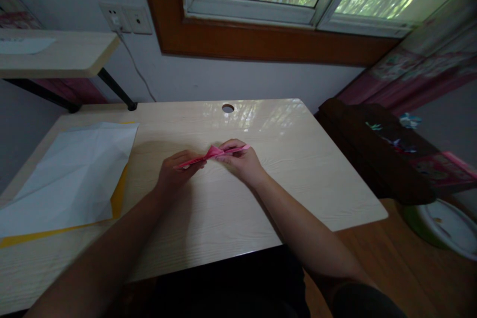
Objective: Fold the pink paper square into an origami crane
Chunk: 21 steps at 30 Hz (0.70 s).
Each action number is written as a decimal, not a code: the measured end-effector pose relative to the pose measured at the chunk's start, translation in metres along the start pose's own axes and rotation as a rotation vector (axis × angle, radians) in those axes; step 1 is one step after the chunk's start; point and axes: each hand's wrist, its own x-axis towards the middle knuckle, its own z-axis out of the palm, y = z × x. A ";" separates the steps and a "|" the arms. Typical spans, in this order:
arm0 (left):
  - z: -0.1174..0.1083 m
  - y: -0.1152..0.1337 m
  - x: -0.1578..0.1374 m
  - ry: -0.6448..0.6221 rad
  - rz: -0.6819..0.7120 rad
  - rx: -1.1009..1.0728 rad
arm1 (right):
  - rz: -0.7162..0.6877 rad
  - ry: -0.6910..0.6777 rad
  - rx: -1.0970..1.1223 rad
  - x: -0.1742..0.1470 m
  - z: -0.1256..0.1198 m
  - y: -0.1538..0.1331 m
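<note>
A pink piece of folded paper (214, 152) is held up above the middle of the desk, with a small peaked fold at its centre and a narrow strip running out to each side. My left hand (178, 171) is closed on the left strip, whose tip shows past the fingers. On the other side my right hand (240, 161) pinches the right strip close to the central fold, thumb below and fingers behind. Parts of the paper are hidden by my fingers.
White paper (82, 169) lies over a yellow sheet (118, 194) at the desk's left. A raised shelf (85, 54) stands at the back left. The pale desk (316, 169) has a cable hole (228, 108). Right of it are dark wooden furniture (372, 159) and a round bin (443, 223).
</note>
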 end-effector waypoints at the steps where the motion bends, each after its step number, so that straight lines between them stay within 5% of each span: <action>1: 0.000 0.001 0.000 -0.014 -0.032 -0.020 | 0.003 0.012 0.007 0.001 -0.001 0.000; 8: 0.000 0.008 0.001 -0.011 -0.167 -0.162 | 0.034 0.005 0.076 0.005 -0.002 0.007; 21: -0.001 0.006 0.001 0.047 -0.116 -0.058 | 0.077 -0.037 0.103 0.002 -0.003 0.005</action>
